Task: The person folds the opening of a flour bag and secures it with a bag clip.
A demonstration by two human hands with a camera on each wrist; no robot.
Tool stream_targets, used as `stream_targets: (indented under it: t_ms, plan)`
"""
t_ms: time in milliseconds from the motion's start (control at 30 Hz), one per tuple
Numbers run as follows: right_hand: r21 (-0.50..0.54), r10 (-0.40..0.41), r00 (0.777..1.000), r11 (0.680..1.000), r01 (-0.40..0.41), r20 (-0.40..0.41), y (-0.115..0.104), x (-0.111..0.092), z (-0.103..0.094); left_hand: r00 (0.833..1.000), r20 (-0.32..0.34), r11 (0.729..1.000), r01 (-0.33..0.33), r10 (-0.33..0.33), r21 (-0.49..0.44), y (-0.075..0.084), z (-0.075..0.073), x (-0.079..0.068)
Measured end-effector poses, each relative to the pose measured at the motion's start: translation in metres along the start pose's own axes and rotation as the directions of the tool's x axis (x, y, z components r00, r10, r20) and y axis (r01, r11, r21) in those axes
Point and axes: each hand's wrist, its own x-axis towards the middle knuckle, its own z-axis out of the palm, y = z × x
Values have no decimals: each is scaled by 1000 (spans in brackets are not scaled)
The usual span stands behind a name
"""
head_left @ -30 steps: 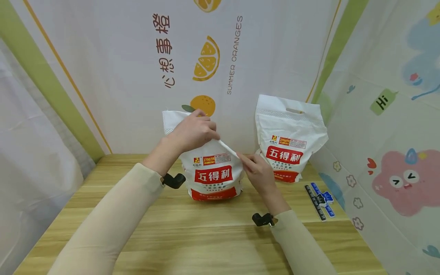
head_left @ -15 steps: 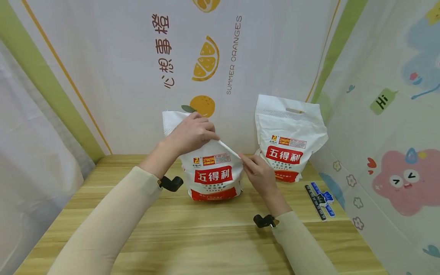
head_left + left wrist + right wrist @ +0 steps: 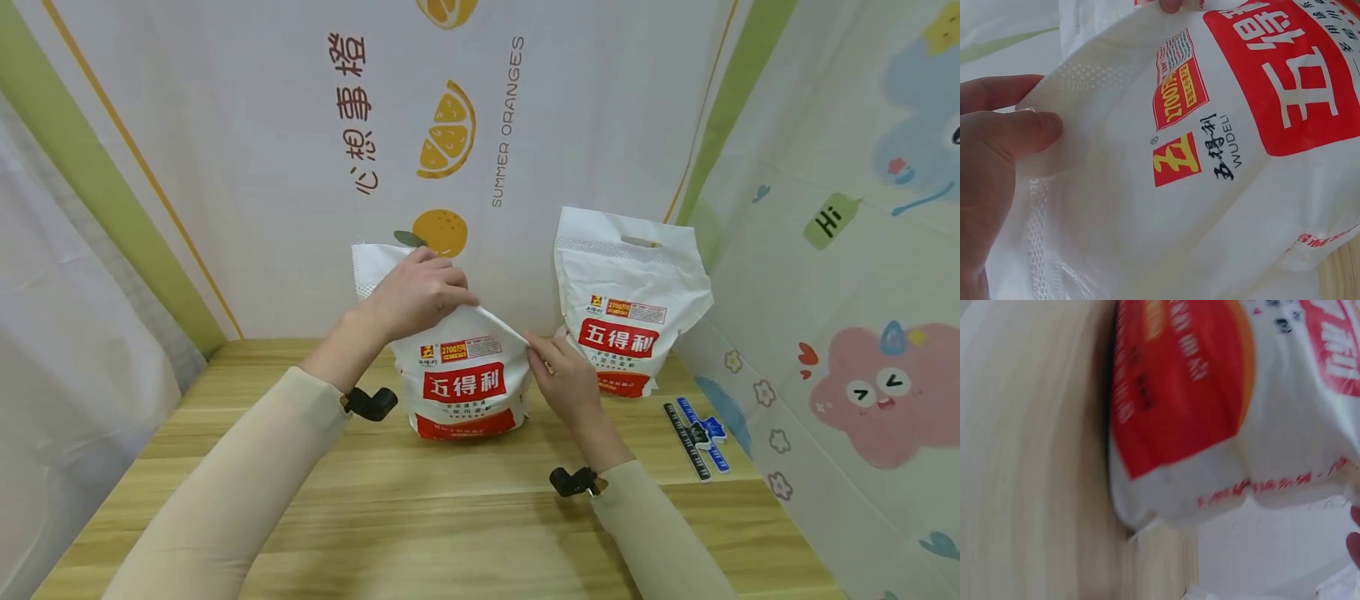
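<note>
A white flour bag with red labels stands upright on the table in the head view, its top folded over along a slanting edge. My left hand pinches that folded top. In the left wrist view the left thumb lies on the bag's front, with the fingers behind the edge. My right hand pinches the lower right end of the fold between thumb and fingers. From the right wrist, the bag's red lower part shows, while only the right fingertips appear at the border.
A second, matching flour bag stands behind to the right, its handle slot upward. Flat black and blue pieces with white markings lie crossed on the wooden table near the right wall. A printed curtain hangs close behind the bags.
The right fingertips have shifted slightly along the fold's end and curled in a little more. The left hand and the bag hold nearly the same position.
</note>
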Motion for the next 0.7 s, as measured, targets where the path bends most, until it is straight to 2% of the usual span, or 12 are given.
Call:
stream_targets:
  t_ms: [200,333,433,533,633,700]
  plan:
    - [101,155,988,983,-156,11,-3,5,2,1000,3,999,-26,26,-20,5,-4,0]
    - [146,209,977,966,-214,48,-2,7,3,999,-1,999,-34,34,-9,7,-5,-1]
    - [190,229,970,952,-242,85,1,5,2,1000,5,1000,-8,8,-3,7,-4,-1]
    - [166,183,980,967,-193,71,2,2,1,1000,11,1000,29,-29,-9,6,-3,0]
    - [71,49,999,996,-49,3,1,-1,1,998,12,998,55,-55,-15,4,-1,0]
    - [17,-43,998,999,44,-46,0,-1,2,998,9,998,55,-55,-14,2,0,0]
